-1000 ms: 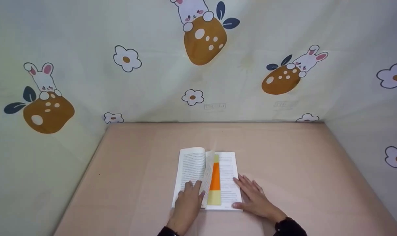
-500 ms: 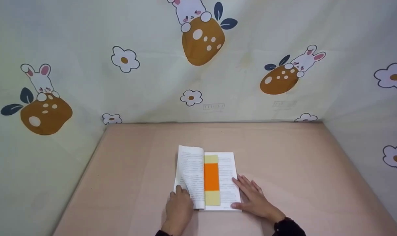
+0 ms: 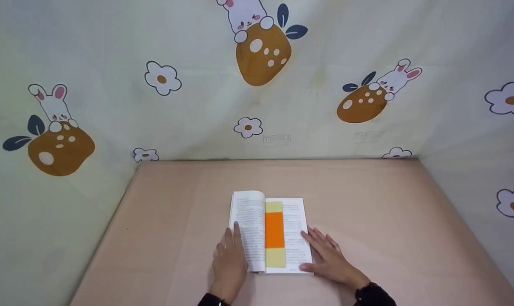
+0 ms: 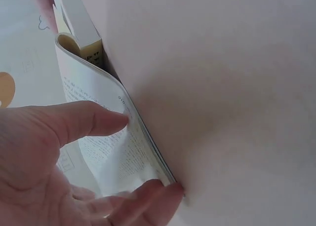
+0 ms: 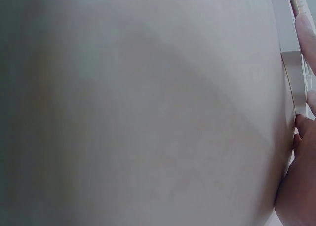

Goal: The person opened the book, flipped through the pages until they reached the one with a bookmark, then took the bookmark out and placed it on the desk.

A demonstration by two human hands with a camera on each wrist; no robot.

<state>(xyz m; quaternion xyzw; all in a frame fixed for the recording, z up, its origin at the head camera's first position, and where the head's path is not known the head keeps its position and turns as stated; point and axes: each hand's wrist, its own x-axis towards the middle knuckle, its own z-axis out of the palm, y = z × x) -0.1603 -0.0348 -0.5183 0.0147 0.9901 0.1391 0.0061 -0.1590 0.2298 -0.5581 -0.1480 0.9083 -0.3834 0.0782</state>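
A paperback book [image 3: 295,212] lies open on the table, its left-hand pages curving up at the spine. Along the inner side of the right page lies a flat pale-yellow strip with a wide orange band [image 3: 275,229]. My left hand [image 3: 230,263] rests on the outer edge of the left page with its fingers extended. In the left wrist view, the thumb [image 4: 101,120] lies on the printed page and the fingertips [image 4: 170,191] touch the pages' edge. My right hand [image 3: 331,261] rests spread at the right page's outer edge, fingertips and thumb on the paper.
The book sits on a beige table covering [image 3: 176,212]. A pale curtain [image 3: 197,119] with rabbits and flowers encloses the back and both sides. Dark sleeves [image 3: 374,294] show at the wrists.
My left hand has turned a leaf from over the strip to the left side, and its fingers have straightened on the page. The strip is now fully uncovered. My right hand has stayed put.
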